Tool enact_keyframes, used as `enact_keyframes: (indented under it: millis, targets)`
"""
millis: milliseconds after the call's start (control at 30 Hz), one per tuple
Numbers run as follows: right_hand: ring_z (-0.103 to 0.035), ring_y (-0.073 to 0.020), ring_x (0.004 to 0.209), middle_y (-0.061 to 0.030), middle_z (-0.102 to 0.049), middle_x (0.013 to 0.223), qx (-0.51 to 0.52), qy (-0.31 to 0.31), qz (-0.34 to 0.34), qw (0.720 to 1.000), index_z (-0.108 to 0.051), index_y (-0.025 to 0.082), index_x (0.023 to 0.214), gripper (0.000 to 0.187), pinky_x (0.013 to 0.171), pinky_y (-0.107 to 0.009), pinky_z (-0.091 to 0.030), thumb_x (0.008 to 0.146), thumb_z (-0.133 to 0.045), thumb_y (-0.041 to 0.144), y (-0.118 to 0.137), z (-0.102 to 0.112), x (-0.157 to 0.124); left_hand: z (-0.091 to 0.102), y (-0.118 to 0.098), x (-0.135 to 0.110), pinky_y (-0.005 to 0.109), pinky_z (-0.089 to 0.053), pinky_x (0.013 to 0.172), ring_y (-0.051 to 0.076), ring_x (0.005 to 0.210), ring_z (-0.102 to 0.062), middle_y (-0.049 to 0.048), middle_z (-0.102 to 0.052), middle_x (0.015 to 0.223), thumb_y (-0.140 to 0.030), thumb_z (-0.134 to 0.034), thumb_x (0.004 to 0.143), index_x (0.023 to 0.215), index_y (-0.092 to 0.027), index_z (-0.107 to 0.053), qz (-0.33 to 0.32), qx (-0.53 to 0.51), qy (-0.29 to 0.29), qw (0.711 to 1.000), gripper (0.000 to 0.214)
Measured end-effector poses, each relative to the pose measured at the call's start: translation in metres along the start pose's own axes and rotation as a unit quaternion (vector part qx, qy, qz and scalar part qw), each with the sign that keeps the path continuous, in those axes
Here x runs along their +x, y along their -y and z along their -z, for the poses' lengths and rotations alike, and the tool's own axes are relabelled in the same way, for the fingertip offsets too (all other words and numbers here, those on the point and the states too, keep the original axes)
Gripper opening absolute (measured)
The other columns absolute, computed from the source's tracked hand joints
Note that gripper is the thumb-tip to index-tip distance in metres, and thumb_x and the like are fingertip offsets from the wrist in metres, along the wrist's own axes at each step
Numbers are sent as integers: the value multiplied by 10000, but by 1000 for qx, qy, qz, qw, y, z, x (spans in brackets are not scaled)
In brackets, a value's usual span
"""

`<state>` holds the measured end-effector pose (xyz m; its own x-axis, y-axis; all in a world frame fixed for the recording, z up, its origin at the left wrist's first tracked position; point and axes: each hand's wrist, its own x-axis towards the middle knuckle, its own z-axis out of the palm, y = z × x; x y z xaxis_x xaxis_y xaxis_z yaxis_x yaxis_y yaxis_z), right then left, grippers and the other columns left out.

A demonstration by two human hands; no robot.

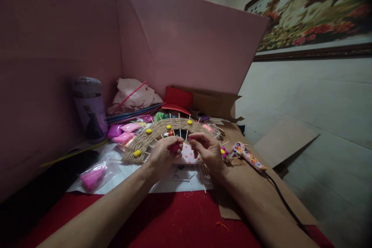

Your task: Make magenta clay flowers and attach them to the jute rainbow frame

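Note:
My left hand (pixel 165 154) is closed around a lump of magenta modelling clay (pixel 174 147), most of it hidden by the fingers. Close beside it, my right hand (pixel 207 151) pinches a small magenta bit, probably of the same clay, between thumb and fingertips. Both hands are in front of an arch woven from brown twine (pixel 159 131), with thin sticks poking out along its edges. Several flattened yellow clay dots (pixel 148 131) sit on the arch. At its right end is a magenta flower with a yellow centre (pixel 223 152).
A flower-patterned glue gun (pixel 248 156) lies on cardboard (pixel 250 192) at the right, its black cord trailing forward. Packets of coloured clay (pixel 123 138) lie behind the arch, and a bagged pink piece (pixel 94 176) lies front left. A purple tumbler (pixel 90 110) stands against the pink panel.

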<state>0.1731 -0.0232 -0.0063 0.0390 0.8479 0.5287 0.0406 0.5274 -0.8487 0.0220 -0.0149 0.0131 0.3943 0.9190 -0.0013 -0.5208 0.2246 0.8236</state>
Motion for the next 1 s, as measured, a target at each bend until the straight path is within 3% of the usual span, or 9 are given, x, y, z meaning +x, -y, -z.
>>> enact_keyframes:
  millis: [167, 300, 533, 667, 867, 1000]
  targets:
    - [-524, -88, 506, 25, -566, 625, 21, -2, -1, 1000, -612, 171, 844, 177, 381, -188, -449, 720, -687, 273, 0, -1, -1, 3, 5, 1, 182, -280, 441, 59, 456, -379, -25, -513, 569, -94, -567, 610, 814, -126, -618, -11, 51, 19, 998, 213]
    - [-507, -85, 499, 24, -560, 613, -18, 11, 9, 1000, -634, 176, 802, 125, 396, -190, -431, 745, -674, 279, 0, -1, -3, 4, 6, -1, 180, -287, 464, 51, 478, -377, -35, -487, 570, -236, -652, 677, 824, -128, -647, -40, 76, 28, 996, 183]
    - [-546, -105, 580, -13, -602, 730, -108, 16, 70, 992, -641, 192, 824, 108, 447, -206, -441, 762, -666, 277, 0, -1, -8, 6, 9, 2, 189, -245, 439, 47, 447, -347, -45, -440, 485, -370, -761, 594, 591, -124, -596, -75, 114, 20, 990, 296]
    - [-559, -116, 620, -2, -590, 733, -99, 19, 86, 991, -620, 201, 820, 77, 512, -232, -462, 772, -659, 247, 2, -1, -9, 3, 8, 0, 182, -231, 426, 42, 440, -315, -53, -409, 475, -395, -746, 616, 554, -133, -536, -60, 80, 33, 994, 342]
    - [-541, -131, 692, 1, -574, 739, -132, 24, 148, 980, -628, 209, 779, 14, 599, -259, -442, 787, -639, 206, 7, -1, -7, 2, 9, -1, 180, -237, 427, 43, 454, -319, -55, -406, 490, -373, -768, 600, 625, -120, -575, 0, 50, 68, 996, 319]
    - [-526, -131, 686, 2, -569, 739, -159, 19, 164, 973, -624, 210, 778, 25, 583, -256, -419, 791, -632, 190, 9, -1, -7, 1, 10, -1, 184, -222, 420, 41, 447, -323, -47, -425, 509, -419, -748, 620, 625, -122, -559, 3, 41, 56, 998, 352]
